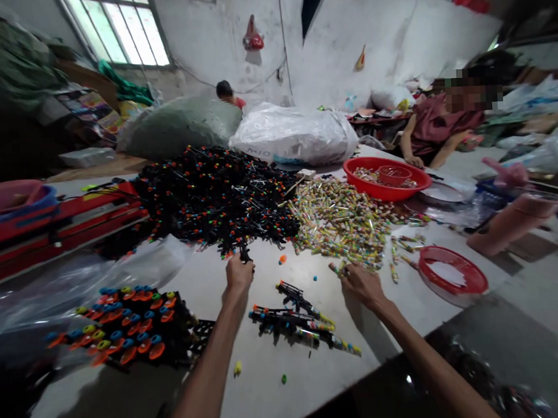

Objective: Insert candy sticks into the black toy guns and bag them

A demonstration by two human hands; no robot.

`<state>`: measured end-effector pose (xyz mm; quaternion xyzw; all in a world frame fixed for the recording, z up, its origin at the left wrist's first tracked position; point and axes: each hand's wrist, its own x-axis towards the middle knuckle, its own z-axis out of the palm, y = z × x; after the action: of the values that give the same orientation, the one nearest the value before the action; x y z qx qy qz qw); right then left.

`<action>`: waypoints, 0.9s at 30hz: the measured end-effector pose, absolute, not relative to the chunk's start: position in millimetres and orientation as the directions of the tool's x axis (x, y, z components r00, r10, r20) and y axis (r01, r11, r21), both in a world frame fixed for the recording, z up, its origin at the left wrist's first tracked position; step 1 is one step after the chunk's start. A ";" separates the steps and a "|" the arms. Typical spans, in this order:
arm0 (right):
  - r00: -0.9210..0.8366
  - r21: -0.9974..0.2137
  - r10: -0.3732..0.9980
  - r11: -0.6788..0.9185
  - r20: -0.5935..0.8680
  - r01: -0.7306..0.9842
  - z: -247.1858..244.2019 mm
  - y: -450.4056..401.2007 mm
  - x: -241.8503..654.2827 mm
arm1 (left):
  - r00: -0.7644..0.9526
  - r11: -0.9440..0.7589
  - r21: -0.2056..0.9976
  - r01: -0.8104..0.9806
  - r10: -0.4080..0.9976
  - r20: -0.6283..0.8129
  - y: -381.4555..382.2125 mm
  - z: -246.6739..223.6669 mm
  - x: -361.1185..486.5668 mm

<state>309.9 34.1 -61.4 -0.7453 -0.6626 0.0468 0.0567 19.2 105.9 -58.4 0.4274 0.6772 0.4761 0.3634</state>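
Observation:
My left hand (pixel 239 274) is closed around a small black toy gun (pixel 244 253) at the near edge of a big heap of black toy guns (pixel 214 199) with orange, blue and green tips. At the front of a pile of clear tubes filled with colourful pieces (pixel 339 218), my right hand (pixel 362 283) pinches one tube (pixel 336 269). Between my arms, several toy guns with tubes fitted to them (pixel 302 325) lie side by side on the white table (pixel 254 395). Fingertips of both hands are partly hidden.
Stacked toy guns with coloured tips (pixel 127 326) stand at the left. A red basin (pixel 375 189) holds more tubes, near a round red-rimmed container (pixel 452 275). Large stuffed sacks (pixel 298 134) line the back. One person (pixel 446 121) sits at right; another's head (pixel 224 88) shows behind.

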 end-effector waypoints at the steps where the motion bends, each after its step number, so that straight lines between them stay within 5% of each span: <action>1: 0.146 -0.223 0.989 -0.142 -0.002 0.964 -62.0 32.8 307.6 | -0.338 0.179 0.974 0.137 0.933 -0.124 92.4 -56.8 20.8; 4: 0.246 -0.430 0.968 -0.239 -0.040 0.871 -64.3 29.9 305.8 | -0.230 0.181 0.974 -0.132 0.951 -0.208 47.0 -48.2 26.1; 10: 0.309 -0.627 0.951 -0.253 -0.021 0.737 -58.0 7.0 300.5 | -0.085 0.244 0.822 -0.514 0.940 -0.332 -24.4 -30.8 28.2; 14: 0.099 -0.971 0.983 -0.170 -0.155 0.167 -37.2 -31.7 262.4 | -0.002 0.288 0.803 -0.521 0.941 -0.339 -47.0 -29.0 38.9; 17: -0.028 -0.980 0.980 -0.198 -0.198 -0.002 -18.3 -59.8 228.4 | 0.074 0.283 0.788 -0.547 0.954 -0.292 -55.3 -29.4 52.8; 27: -0.152 -0.997 0.987 -0.033 -0.043 0.072 2.0 -80.3 211.2 | 0.087 0.207 0.816 -0.540 0.978 -0.191 -63.2 -25.5 61.2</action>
<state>211.2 -80.3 2.0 -0.4865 -0.5443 0.5290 0.4328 61.2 -63.2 -25.5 0.2885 0.3791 0.5595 0.6783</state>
